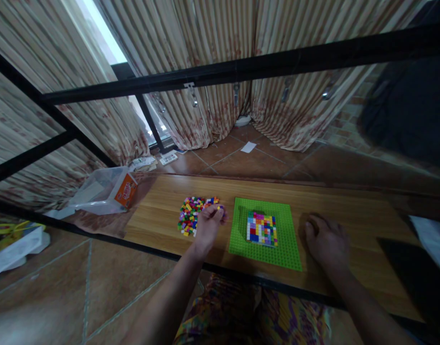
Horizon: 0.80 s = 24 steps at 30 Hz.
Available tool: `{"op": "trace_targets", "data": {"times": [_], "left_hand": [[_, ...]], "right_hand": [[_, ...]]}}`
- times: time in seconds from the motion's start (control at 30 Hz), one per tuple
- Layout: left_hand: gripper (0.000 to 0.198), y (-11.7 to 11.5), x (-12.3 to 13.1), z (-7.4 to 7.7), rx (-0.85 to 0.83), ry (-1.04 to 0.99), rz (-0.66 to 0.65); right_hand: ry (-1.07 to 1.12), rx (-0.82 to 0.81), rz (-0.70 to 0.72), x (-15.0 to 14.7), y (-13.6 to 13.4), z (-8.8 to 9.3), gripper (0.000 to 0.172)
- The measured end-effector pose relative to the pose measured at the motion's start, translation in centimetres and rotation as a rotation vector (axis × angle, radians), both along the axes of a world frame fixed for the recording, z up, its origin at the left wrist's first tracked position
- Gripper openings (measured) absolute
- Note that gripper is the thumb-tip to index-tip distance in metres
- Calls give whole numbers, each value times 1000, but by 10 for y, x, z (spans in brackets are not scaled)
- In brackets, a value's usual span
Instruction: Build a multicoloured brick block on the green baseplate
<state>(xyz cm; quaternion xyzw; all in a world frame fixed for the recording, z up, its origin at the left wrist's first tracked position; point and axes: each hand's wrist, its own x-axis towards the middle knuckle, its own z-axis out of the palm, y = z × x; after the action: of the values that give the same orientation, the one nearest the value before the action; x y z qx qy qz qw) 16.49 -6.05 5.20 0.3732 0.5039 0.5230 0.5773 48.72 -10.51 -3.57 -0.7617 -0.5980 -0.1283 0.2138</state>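
Note:
My left hand point(208, 224) is closed in a pinch at the right side of a loose pile of small coloured toy bricks point(188, 218). Between its fingertips is a tiny toy brick point(220, 208), which looks yellow; the fingers partly hide it. To the right lies a green studded baseplate point(286, 256), bearing a roughly square block of many-coloured bricks point(262, 229). Beyond the plate's right edge my right hand point(327, 239) rests palm down on the wooden table, its fingers loosely bent, thumb apart, holding nothing.
The long wooden table point(352, 206) has a dark front edge. A clear plastic box point(97, 194) with an orange label stands off its left end. A black metal rail point(241, 69) crosses beyond the table, before striped curtains point(220, 38). A dark flat object point(402, 268) lies at right.

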Motion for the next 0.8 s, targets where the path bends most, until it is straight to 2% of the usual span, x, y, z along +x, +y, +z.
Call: {"op": "trace_targets", "data": {"times": [0.2,0.53,0.67,0.8], "left_hand": [[21,-4,1,-10,-15,79,20],[16,-10,-18,-31,-176,392,-129],[19,-10,-19,-34,-158,490,-133],[18,-9,-18,-37,-103,490,-128]], "right_hand": [[0,4,5,1,0,-1,39],[5,7,13,2,0,-3,39],[8,22,22,2,0,-2,39],[7,27,24,2,0,-2,39]]}}
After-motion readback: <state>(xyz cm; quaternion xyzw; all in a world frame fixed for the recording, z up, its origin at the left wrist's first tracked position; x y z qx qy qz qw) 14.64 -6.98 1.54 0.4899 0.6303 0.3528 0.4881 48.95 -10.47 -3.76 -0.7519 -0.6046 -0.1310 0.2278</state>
